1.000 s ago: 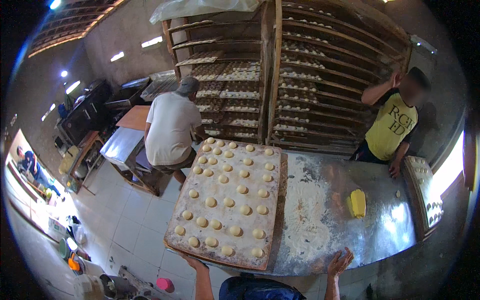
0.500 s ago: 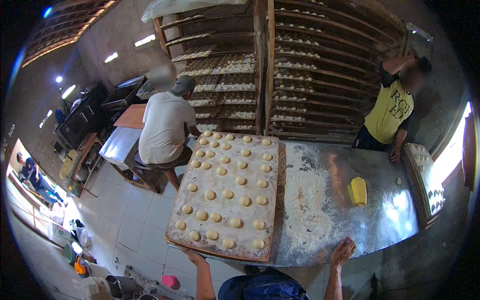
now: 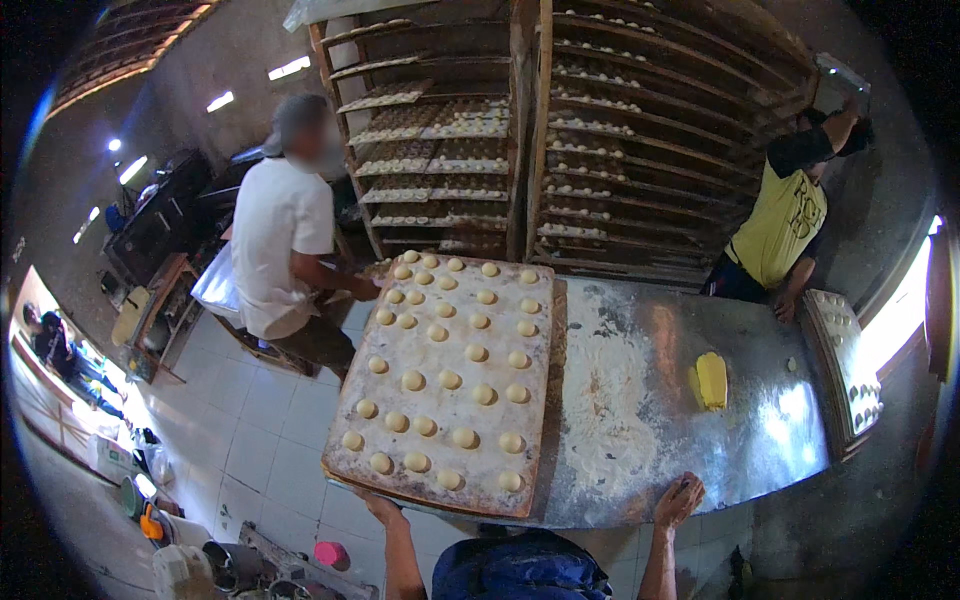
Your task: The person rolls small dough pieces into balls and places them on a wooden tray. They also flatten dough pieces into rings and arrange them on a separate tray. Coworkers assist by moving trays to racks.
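Observation:
A wooden board (image 3: pixel 335 445) dusted with flour bears several rows of round, pale dough balls (image 3: pixel 413 380). My left hand (image 3: pixel 383 508) holds it by its near left edge, the fingers going out of sight underneath. At the near edge of the metal table (image 3: pixel 640 505), my right hand (image 3: pixel 680 498) rests with its fingers curled. Whether anything lies inside them is hidden. Flour (image 3: pixel 600 400) is spread on the metal between the board and a yellow lump (image 3: pixel 711 381), which sits beyond my right hand.
Tall racks (image 3: pixel 517 150) with trays of dough balls stand behind the table. A person in a white shirt (image 3: pixel 285 235) is beyond the board's left side; another in a yellow shirt (image 3: pixel 780 225) stands at the far right, beside a dough tray (image 3: pixel 840 350). Buckets (image 3: pixel 235 570) stand lower left.
The person in the white shirt has straightened up from a stoop and turned, an arm now reaching toward the board's far left corner. My hands keep their places on the board and table.

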### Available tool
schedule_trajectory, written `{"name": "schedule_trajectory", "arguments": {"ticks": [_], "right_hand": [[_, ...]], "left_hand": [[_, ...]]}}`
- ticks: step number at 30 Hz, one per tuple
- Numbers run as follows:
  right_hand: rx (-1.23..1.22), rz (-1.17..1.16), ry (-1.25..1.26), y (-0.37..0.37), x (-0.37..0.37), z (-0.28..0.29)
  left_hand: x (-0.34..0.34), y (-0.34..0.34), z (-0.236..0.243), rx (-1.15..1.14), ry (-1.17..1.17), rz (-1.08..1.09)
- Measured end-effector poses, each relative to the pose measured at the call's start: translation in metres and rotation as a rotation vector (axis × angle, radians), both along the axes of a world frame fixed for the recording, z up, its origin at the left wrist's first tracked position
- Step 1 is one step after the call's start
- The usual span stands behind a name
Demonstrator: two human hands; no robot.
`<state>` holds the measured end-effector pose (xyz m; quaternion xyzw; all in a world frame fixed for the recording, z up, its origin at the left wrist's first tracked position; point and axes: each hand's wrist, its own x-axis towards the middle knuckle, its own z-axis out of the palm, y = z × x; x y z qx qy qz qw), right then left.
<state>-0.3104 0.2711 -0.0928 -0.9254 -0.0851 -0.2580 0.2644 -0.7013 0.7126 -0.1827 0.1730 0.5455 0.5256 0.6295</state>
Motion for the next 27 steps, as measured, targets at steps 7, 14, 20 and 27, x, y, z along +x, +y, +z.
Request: {"name": "schedule_trajectory", "arguments": {"ticks": [7,14,20,27], "right_hand": [[-0.024,-0.02,0.019,0.0,0.002,0.001],[-0.024,0.002,0.048,0.002,-0.001,0.005],[-0.014,-0.015,0.07,0.002,-0.002,0.008],[-0.001,-0.054,0.069,0.004,0.002,0.002]], "left_hand": [[-0.001,-0.001,-0.001,0.027,-0.062,-0.027],[0.006,-0.003,0.015,0.075,-0.061,-0.012],[0.007,-0.01,0.03,0.079,0.057,-0.086],[-0.023,-0.011,0.025,-0.151,0.083,-0.221]]}}
